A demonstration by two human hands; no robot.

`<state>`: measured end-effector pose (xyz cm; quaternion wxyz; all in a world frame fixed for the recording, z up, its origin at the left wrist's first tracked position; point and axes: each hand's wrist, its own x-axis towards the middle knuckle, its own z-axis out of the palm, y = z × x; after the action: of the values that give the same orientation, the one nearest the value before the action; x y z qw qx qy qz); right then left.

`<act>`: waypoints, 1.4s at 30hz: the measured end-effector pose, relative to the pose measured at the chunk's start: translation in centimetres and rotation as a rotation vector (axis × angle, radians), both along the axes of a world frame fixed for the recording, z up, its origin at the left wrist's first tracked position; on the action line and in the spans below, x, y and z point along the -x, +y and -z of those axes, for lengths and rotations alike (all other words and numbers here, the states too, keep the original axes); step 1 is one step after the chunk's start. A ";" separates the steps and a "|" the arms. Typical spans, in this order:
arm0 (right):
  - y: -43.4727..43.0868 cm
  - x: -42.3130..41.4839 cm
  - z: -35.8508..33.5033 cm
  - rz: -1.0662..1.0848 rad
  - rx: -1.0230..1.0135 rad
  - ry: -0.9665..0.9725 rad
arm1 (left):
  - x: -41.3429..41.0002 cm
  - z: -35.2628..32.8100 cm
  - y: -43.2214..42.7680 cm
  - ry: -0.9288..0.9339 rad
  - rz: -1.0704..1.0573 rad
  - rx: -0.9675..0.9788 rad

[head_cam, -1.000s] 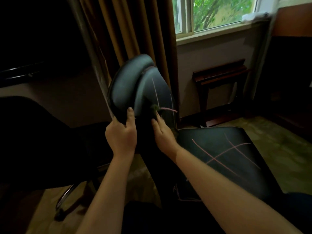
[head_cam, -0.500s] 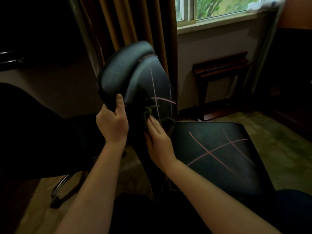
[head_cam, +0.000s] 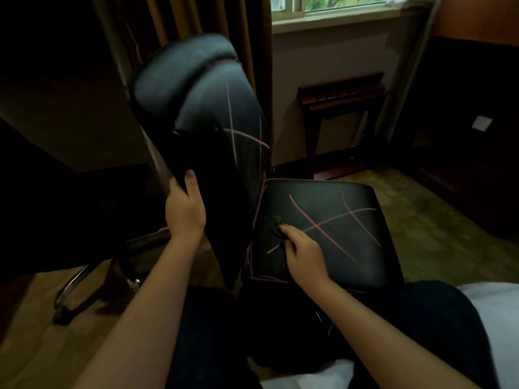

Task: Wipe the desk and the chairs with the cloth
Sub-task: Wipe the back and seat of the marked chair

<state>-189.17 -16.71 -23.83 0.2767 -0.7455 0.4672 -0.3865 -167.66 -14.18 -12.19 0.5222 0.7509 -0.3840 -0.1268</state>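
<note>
One change: R hand (head_cam: 304,254) moved cloth (head_cam: 276,226) from backrest (head_cam: 213,113) to seat (head_cam: 337,197).

The room is dim, lit only by daylight from the window (head_cam: 337,7) at the top, which pales the wall (head_cam: 286,80) below it. The left side sinks into near-black shadow. The chair back (head_cam: 196,88) carries a soft sheen on its upper padding. The cloth (head_cam: 275,226) reads as a dark, soft-edged lump on the seat (head_cam: 351,248). The curtain (head_cam: 210,18) bows with wide-angle distortion, and the whole view is slightly soft.
</note>
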 end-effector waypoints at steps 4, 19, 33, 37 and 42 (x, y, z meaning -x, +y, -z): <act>-0.6 0.4 0.5 0.045 -0.017 -0.005 | 0.4 3.7 1.5 -0.023 0.095 -0.135; -4.0 8.7 6.5 0.237 -0.174 0.133 | 8.6 15.5 -0.5 -0.183 0.361 -0.431; -12.0 13.6 11.2 0.294 -0.396 0.463 | 13.8 21.8 -9.5 -0.396 0.574 -0.368; -12.2 13.2 13.4 0.295 -0.586 0.712 | 13.2 24.0 -10.4 -0.409 0.592 -0.388; -12.0 11.2 16.6 0.255 -0.569 0.888 | 13.2 26.3 -10.3 -0.394 0.610 -0.402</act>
<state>-200.35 -28.72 -40.42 0.1945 -0.6701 0.7122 0.0770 -180.84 -24.45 -38.46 0.2201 0.6996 -0.6491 -0.2021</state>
